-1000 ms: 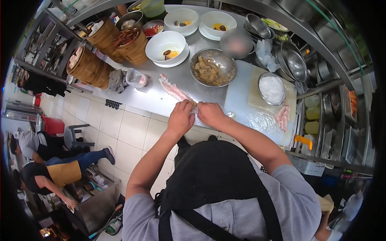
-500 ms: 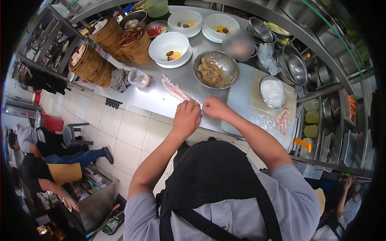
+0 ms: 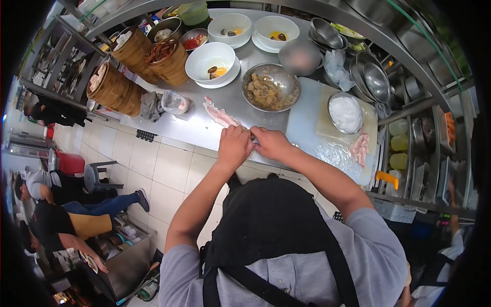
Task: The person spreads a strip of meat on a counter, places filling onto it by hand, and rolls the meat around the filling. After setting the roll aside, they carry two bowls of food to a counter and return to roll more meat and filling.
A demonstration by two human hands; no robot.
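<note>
A thin strip of pale, pink-edged raw meat lies on the steel table and runs into my hands at its near end. My left hand is closed on that end, fingers bent over it. Beside it, my right hand pinches the same end, and the two hands touch. A bit of brownish matter shows between the fingers; most of it is hidden. Just beyond them stands a steel bowl with a chunky tan mixture inside.
To the right are a cutting board, a bowl of white powder and more meat pieces. White bowls with egg yolk stand at the back. Bamboo steamers and a plastic tub are at left. Other people work behind.
My right hand has come in against my left at the end of the meat strip. The view has shifted slightly.
</note>
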